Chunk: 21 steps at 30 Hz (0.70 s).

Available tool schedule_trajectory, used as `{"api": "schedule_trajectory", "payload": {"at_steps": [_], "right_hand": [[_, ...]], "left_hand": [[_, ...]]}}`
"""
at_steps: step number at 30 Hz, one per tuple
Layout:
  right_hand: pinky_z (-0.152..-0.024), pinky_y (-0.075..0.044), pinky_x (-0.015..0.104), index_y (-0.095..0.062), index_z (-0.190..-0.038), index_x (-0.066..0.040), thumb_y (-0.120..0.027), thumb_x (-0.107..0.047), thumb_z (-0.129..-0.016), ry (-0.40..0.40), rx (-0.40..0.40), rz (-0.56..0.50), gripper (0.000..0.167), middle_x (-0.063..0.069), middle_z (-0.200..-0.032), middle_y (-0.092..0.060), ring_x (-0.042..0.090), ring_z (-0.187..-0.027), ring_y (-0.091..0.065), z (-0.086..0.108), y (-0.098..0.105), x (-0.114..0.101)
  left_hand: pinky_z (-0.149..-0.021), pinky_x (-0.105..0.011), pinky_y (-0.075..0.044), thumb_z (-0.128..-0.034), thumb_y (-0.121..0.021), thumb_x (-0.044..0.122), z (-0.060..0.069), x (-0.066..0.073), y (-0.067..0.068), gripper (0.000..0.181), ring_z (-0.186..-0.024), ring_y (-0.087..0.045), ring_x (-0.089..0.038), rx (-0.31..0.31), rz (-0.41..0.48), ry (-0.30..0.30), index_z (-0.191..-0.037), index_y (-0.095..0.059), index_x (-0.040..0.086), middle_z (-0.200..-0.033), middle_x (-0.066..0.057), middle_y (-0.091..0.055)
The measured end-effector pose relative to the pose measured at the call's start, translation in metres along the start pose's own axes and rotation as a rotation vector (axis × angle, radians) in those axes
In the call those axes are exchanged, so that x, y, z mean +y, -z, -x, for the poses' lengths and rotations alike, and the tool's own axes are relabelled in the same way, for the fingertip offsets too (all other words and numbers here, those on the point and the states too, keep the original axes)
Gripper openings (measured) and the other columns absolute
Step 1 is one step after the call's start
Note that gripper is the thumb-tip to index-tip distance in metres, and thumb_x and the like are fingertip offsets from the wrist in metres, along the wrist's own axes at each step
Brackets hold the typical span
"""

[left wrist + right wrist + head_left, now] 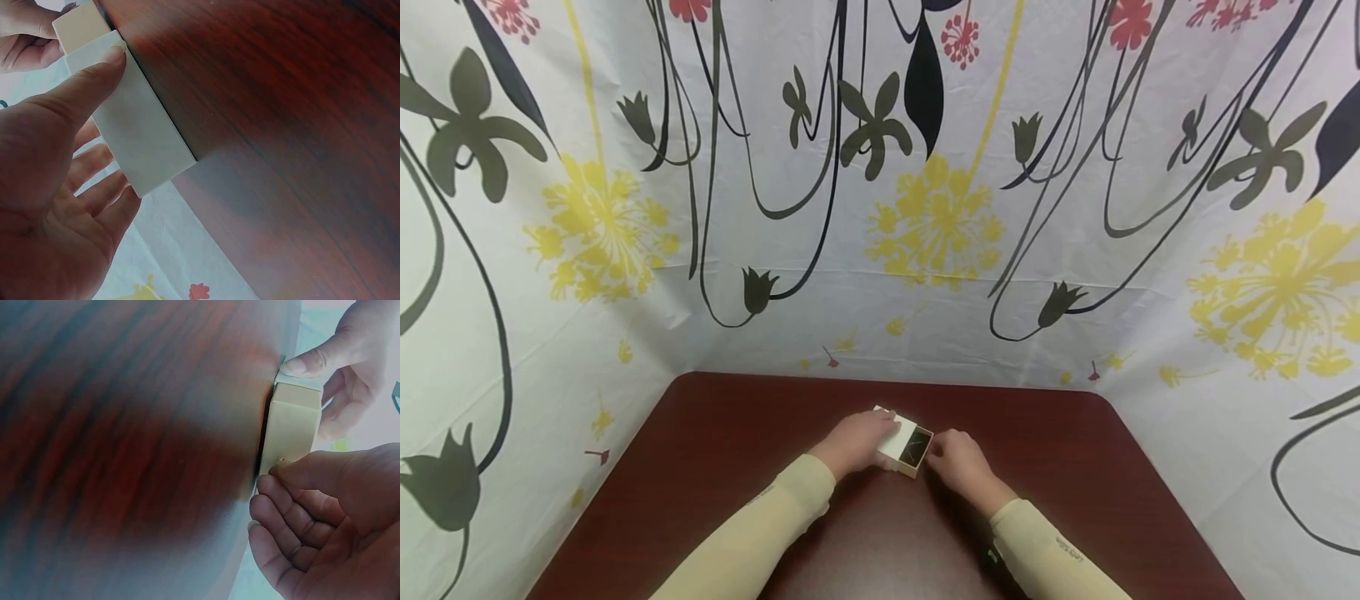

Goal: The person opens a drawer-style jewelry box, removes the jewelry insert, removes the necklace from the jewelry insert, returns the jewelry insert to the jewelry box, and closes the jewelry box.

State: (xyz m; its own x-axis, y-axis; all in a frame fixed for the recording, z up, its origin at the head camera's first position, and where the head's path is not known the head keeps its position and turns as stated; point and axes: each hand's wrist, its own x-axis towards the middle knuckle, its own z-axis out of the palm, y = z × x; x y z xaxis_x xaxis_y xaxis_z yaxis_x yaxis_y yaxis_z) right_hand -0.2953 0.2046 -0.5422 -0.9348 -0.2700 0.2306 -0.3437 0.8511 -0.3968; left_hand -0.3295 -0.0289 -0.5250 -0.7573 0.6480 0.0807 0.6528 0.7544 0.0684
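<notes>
Head view: we have the left hand [853,443] just below centre of the frame, gripping a white box cover [895,439]. A tan tray [922,457] sticks out of the cover's right end, its inside dark with a thin pale line; we can't tell what that is. The right hand [962,468] is at the tray's right end, fingers curled; fingertips too small to read here. Both arms, in pale yellow sleeves [1060,554], come in from the bottom edge. We see a dark red table [760,412] across the lower middle and a flower-print cloth [850,242] filling the top and both sides.

Left wrist view: the cover runs from upper left to centre. We see the left thumb lying along its near side, the other fingers behind it, somewhat spread. Tray and right hand sit in the upper left corner.

Right wrist view: the tray is right of centre, its upper end inside the cover. We see right thumb and forefinger pinching its lower end, other fingers curled close together. Left hand holds the cover, upper right.
</notes>
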Motion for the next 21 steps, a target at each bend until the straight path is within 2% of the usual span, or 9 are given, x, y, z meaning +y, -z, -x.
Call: {"api": "schedule_trajectory", "payload": {"at_steps": [6,21], "right_hand": [[-0.061,-0.049,0.036,-0.069,-0.071,-0.017,-0.081,-0.002,-0.089,-0.006,-0.002,-0.002,0.027,-0.008,-0.067,-0.059,0.013,-0.063,-0.05,0.0001,0.0005,0.0007],[-0.059,-0.047,0.035,-0.065,-0.068,-0.018,-0.08,-0.002,-0.088,0.013,0.009,0.004,0.029,-0.009,-0.065,-0.055,0.012,-0.062,-0.047,0.0019,0.0009,0.0015]], "left_hand": [[-0.119,-0.038,-0.049,-0.0863,-0.096,0.035,-0.0011,-0.0007,-0.0017,0.067,-0.146,-0.059,-0.026,0.016,0.003,-0.004,-0.145,-0.071,0.014,-0.158,-0.01,-0.063],[-0.12,-0.038,-0.049,-0.0878,-0.094,0.036,-0.0016,-0.0018,-0.0029,0.066,-0.147,-0.058,-0.025,0.008,-0.01,-0.011,-0.146,-0.071,0.014,-0.158,-0.01,-0.062]]}}
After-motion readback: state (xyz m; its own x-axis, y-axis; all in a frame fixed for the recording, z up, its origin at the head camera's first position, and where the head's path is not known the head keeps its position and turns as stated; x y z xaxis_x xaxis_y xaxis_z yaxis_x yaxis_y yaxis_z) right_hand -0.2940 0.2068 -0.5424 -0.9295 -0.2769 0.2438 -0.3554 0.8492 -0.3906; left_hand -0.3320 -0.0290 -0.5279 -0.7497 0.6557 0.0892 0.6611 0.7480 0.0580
